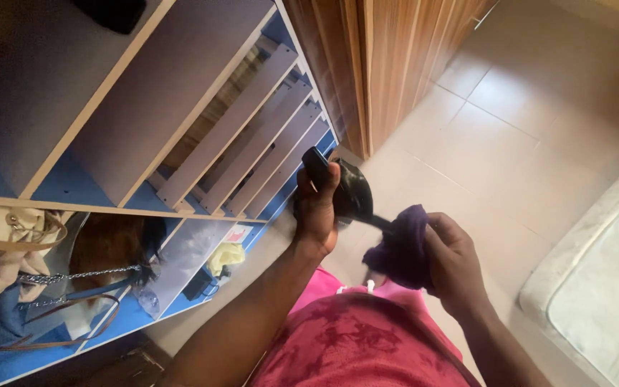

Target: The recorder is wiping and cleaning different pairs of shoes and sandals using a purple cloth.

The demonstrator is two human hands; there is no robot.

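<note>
Above pale beige floor tiles [510, 107], beside a blue-and-white slatted shelf unit [180, 107], the left hand [318, 208] grips a glossy black shoe [349, 190], possibly heeled; the right hand [453, 261] is closed on a purple cloth [401, 247] against it

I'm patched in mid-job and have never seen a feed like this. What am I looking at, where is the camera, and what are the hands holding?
There is no machine: one camera sits on a person's head and looks down at their own two bare hands. The left hand grips a black shoe. The right hand presses a purple cloth against it. To the left stands a blue and grey shelf unit with slatted racks; its lower compartments hold a beige handbag and a yellow item. Below is a tiled floor; a mattress shows at right.
</note>
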